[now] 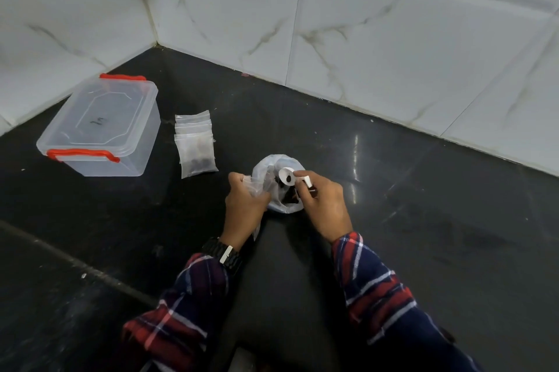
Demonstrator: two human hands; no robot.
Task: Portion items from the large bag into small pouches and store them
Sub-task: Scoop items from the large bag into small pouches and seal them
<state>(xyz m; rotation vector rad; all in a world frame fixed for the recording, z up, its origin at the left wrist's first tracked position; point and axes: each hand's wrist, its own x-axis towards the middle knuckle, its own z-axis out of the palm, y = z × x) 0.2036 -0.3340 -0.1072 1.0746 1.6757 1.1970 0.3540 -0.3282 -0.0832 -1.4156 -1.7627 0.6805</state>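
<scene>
Large bag (pixel 279 187): soft, crinkly plastic on the dark table (pixel 393 190), dark pieces inside; we would hold it by the rim. Box (pixel 99 129), lidded, left. Pouches (pixel 196 141), light, slippery. Left hand (pixel 245 205) grips a pouch mouth; right hand (pixel 323 202) pinches a white scoop (pixel 289 176).

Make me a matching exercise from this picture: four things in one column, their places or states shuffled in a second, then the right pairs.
Things:
1. box
2. pouches
3. scoop
4. large bag

Places or states:
A. open, between the two hands
B. lid on, red latches, far left
C. held by the right hand, over the bag
D. stacked on the floor beside the box

Pairs: 1-B, 2-D, 3-C, 4-A

The left hand grips clear plastic at the bag's edge.
</scene>
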